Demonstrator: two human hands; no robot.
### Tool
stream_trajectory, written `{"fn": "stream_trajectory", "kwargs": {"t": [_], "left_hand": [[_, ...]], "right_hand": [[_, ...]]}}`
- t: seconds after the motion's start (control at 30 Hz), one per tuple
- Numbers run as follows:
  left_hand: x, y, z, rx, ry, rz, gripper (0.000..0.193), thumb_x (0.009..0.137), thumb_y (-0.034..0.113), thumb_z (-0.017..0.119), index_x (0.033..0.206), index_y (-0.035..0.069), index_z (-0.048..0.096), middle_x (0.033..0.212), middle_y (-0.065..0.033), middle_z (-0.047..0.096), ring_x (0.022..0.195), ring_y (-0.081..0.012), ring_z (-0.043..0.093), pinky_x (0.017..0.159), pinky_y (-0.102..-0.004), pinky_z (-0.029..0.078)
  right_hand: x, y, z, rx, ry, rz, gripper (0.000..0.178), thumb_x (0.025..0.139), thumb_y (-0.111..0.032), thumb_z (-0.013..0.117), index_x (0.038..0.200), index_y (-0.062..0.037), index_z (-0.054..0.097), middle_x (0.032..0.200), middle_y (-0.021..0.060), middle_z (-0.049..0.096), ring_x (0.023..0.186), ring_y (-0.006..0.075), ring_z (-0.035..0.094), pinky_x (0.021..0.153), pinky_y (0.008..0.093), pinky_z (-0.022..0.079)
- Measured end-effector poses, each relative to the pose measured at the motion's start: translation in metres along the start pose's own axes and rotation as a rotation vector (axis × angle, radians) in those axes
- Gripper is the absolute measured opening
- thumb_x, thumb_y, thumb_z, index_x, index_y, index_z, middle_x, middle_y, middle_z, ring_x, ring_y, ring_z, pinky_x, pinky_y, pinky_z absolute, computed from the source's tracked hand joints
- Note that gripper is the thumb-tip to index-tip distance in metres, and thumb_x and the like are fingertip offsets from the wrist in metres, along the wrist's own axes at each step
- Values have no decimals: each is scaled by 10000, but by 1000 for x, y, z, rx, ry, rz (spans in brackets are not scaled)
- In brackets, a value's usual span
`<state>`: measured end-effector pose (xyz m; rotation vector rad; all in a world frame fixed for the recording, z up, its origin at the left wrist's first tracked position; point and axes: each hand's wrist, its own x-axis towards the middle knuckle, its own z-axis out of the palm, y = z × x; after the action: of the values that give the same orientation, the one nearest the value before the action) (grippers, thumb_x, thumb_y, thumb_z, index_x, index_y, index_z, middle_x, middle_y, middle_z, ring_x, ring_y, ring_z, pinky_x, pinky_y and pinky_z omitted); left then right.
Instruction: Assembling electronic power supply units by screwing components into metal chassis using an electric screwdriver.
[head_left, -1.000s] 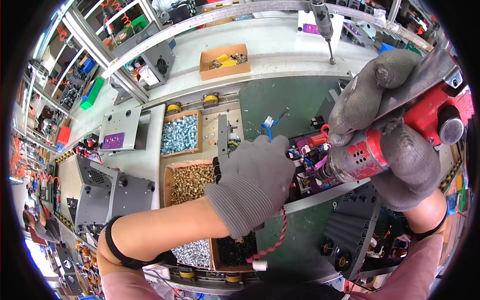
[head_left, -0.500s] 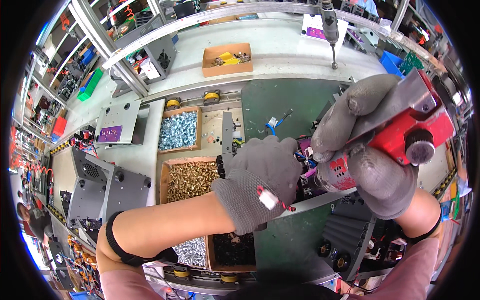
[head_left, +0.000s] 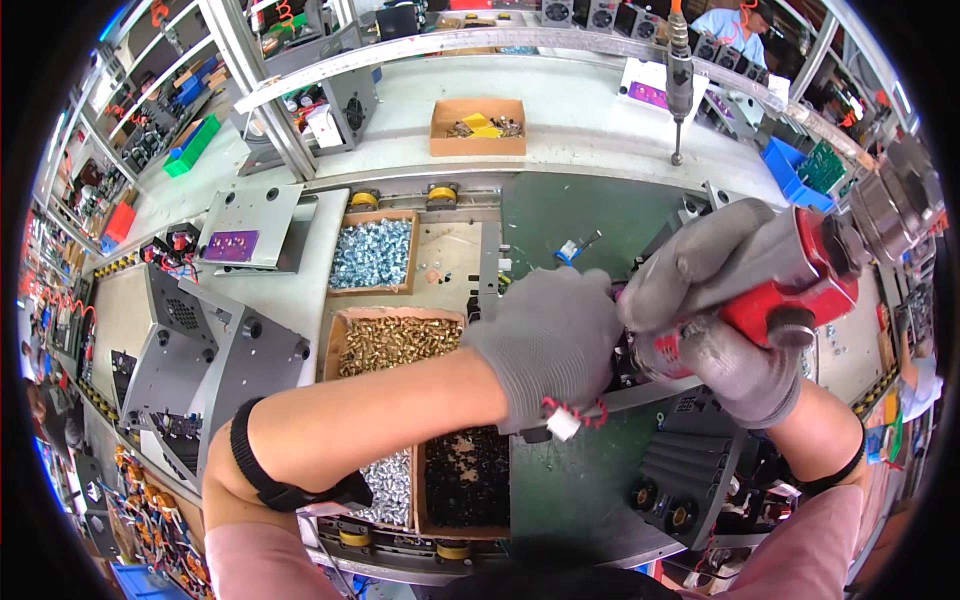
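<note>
My right hand [head_left: 700, 310], in a grey glove, is wrapped round a red and grey power drill [head_left: 785, 305]. Its metal chuck [head_left: 895, 200] points up and to the right. To its left is my left hand [head_left: 555, 340], gloved too, with its back up and its fingers curled down out of sight. Both hands are over an open metal chassis [head_left: 488, 265] with wiring inside, mostly hidden by them. A blue cable end [head_left: 570, 252] sticks out beyond my left hand. A white connector [head_left: 563, 424] on red and black wires lies by my left wrist.
Boxes of blue-silver screws [head_left: 372, 253], brass screws [head_left: 395, 343], silver screws [head_left: 390, 488] and black screws [head_left: 467, 485] stand at the left. A hanging screwdriver [head_left: 679, 90] is at the back. Grey housings [head_left: 240, 370] stand further left; a heatsink-like unit [head_left: 690, 460] sits near right.
The drill has swung lower and turned, so its chuck now shows. My left hand has shifted right in the picture. The whole view has moved slightly.
</note>
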<state>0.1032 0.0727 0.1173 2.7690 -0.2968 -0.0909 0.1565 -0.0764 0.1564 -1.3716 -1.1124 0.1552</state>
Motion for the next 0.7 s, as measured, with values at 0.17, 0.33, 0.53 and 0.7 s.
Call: {"fn": "stream_trajectory", "kwargs": {"t": [0.17,0.33,0.53,0.7], "left_hand": [[5,-30,-27,-710,15,-95,263,888,100,478,1029,-79,608,1030,-244,598,906,-330,646,812,-359,532],[6,-21,-19,-1627,47,-124,257,968,50,425,1200,-30,502,1062,-117,582,910,-196,628,743,-256,571],[11,5,-24,-1565,-19,-103,306,991,188,451,1201,-26,509,928,-94,632,706,-110,626,585,-212,548],[15,4,-15,-1598,19,-43,233,970,183,500,1111,12,570,850,-65,648,668,-108,625,533,-206,513]], "right_hand": [[12,-27,-19,138,99,45,534,750,-326,730,1104,-41,450,808,109,585,775,256,598,696,367,503],[26,-50,-26,100,244,-247,415,867,-302,579,1191,-64,474,912,64,528,851,208,513,745,347,440],[22,-68,-30,22,210,-310,398,861,-302,587,1164,-70,477,913,68,528,844,213,515,735,358,438],[23,-70,-28,-12,160,-386,407,847,-279,629,1163,-85,461,907,74,528,831,214,519,712,358,446]]}}
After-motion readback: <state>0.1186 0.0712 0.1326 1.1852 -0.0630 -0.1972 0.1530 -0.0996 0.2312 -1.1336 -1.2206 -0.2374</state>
